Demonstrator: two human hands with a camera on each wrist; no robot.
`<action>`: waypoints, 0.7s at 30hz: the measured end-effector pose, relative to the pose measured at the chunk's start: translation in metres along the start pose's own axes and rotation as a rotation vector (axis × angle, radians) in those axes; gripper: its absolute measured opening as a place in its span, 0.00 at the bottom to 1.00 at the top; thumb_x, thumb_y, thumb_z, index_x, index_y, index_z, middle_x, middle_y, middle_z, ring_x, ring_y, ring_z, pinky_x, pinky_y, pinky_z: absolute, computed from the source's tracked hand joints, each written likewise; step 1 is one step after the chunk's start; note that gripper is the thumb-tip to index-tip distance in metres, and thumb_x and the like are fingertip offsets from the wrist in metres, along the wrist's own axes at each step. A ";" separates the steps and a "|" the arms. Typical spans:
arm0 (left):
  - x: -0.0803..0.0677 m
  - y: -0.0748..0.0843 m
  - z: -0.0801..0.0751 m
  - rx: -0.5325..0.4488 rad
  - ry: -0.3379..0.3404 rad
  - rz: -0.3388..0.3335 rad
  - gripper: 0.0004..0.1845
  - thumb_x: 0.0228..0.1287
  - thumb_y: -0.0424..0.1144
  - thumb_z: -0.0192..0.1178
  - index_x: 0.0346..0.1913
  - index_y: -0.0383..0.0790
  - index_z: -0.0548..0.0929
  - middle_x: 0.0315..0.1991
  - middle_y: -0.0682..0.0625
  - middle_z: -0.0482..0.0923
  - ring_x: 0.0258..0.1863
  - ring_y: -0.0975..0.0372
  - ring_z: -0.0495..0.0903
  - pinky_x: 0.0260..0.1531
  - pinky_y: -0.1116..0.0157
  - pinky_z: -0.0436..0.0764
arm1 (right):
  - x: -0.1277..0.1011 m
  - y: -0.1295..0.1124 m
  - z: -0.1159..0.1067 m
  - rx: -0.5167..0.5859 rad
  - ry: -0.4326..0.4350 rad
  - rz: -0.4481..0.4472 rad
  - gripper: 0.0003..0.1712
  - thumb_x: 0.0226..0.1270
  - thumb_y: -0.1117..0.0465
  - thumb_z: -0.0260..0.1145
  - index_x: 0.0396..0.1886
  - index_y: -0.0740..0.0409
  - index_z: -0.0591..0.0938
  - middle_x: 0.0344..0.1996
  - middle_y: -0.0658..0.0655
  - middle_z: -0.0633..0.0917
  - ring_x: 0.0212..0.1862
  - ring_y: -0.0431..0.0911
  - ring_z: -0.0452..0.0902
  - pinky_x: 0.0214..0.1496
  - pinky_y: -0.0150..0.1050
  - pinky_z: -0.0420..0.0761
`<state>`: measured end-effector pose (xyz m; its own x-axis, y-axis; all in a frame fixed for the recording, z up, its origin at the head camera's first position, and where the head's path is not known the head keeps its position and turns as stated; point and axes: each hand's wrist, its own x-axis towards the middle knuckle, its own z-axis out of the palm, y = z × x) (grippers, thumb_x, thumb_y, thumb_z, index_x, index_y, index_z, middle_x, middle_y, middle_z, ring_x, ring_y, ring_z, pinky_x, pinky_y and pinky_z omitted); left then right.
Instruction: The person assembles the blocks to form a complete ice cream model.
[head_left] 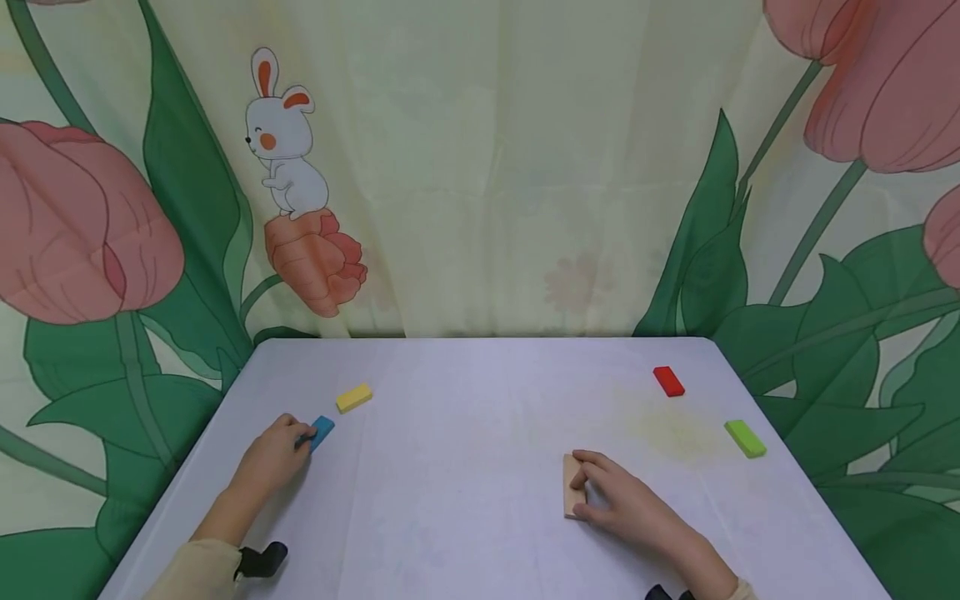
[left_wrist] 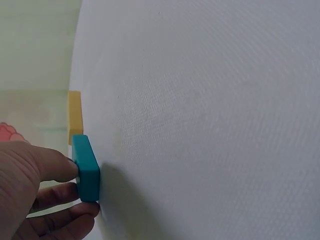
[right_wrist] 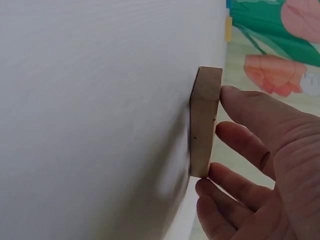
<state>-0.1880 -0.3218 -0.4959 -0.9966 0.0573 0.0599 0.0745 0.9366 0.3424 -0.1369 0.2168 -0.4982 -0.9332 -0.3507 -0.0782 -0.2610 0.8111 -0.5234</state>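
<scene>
My left hand (head_left: pixel 304 438) pinches a blue block (head_left: pixel 323 431) at the left of the white table (head_left: pixel 480 417). In the left wrist view the left hand (left_wrist: pixel 74 189) has a fingertip on each side of the blue block's (left_wrist: pixel 86 167) near end. A yellow block (head_left: pixel 353 397) lies just beyond it, and its edge shows as the yellow block (left_wrist: pixel 75 116) from the wrist. My right hand (head_left: pixel 587 490) holds a plain wooden block (head_left: pixel 572 483) lying flat at the front right. The right wrist view shows the right hand (right_wrist: pixel 220 134) with fingers curled against both ends of the wooden block (right_wrist: pixel 205 122).
A red block (head_left: pixel 668 381) lies at the far right of the table, and a green block (head_left: pixel 745 438) sits near the right edge. A curtain (head_left: pixel 480 167) printed with tulips and a rabbit hangs right behind the table.
</scene>
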 end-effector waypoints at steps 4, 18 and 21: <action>-0.005 0.003 -0.002 -0.013 -0.010 -0.025 0.14 0.67 0.30 0.63 0.52 0.26 0.86 0.43 0.38 0.79 0.37 0.53 0.82 0.36 0.54 0.86 | 0.000 -0.007 0.005 0.004 -0.010 -0.053 0.15 0.62 0.45 0.77 0.41 0.34 0.78 0.71 0.50 0.75 0.68 0.49 0.76 0.61 0.50 0.81; -0.002 0.013 0.004 0.011 0.043 -0.008 0.12 0.66 0.30 0.63 0.51 0.30 0.86 0.43 0.39 0.79 0.36 0.53 0.83 0.35 0.53 0.86 | 0.006 -0.022 0.010 0.012 -0.046 -0.135 0.15 0.62 0.48 0.77 0.42 0.37 0.79 0.69 0.51 0.78 0.66 0.49 0.78 0.61 0.48 0.81; 0.000 0.016 0.005 0.020 0.032 -0.010 0.12 0.66 0.30 0.63 0.51 0.30 0.86 0.43 0.39 0.80 0.37 0.53 0.83 0.36 0.53 0.86 | 0.007 -0.024 0.013 0.018 -0.049 -0.159 0.15 0.62 0.48 0.77 0.42 0.38 0.80 0.69 0.52 0.78 0.65 0.50 0.79 0.62 0.51 0.81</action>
<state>-0.1869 -0.3047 -0.4951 -0.9955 0.0372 0.0869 0.0636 0.9438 0.3245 -0.1341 0.1885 -0.4970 -0.8673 -0.4966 -0.0338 -0.3997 0.7354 -0.5473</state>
